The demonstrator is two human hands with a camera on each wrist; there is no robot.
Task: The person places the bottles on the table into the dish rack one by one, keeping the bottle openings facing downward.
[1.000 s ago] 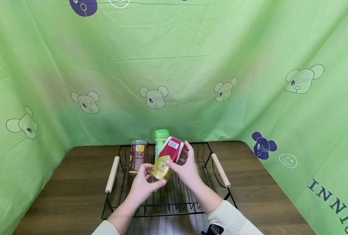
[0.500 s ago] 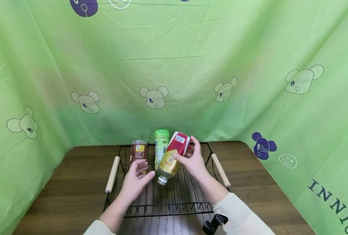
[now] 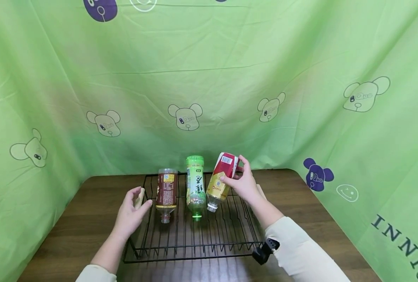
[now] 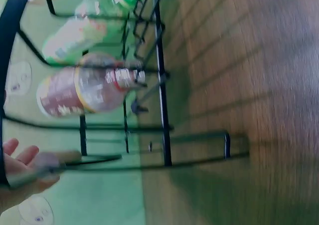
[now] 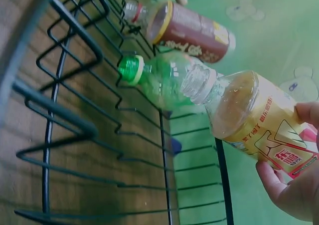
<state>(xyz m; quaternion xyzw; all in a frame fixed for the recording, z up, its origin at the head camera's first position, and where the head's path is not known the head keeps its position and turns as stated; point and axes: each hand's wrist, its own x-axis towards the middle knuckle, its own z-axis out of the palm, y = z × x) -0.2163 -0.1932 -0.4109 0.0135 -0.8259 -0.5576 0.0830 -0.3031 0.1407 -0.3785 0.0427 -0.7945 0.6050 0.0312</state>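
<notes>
My right hand (image 3: 245,183) grips a clear plastic bottle (image 3: 220,184) with a red and yellow label. It is upside down and tilted, its uncapped neck toward the black wire rack (image 3: 195,252). In the right wrist view, thumb and fingers hold that bottle (image 5: 269,125) round its label. My left hand (image 3: 131,209) is empty, fingers parted, beside the rack's left wooden handle (image 3: 139,198). Two more bottles lean neck down in the rack: a brown-labelled bottle (image 3: 167,190) on the left and a green bottle (image 3: 196,184) in the middle.
The rack stands on a dark wooden table (image 3: 71,219). Its right wooden handle (image 3: 261,192) is partly hidden by my right forearm. A green cloth (image 3: 223,86) with printed bear faces hangs behind and at both sides.
My left hand has let go of the red and yellow bottle and moved left to the handle. My right hand has carried that bottle to the right, away from the green bottle.
</notes>
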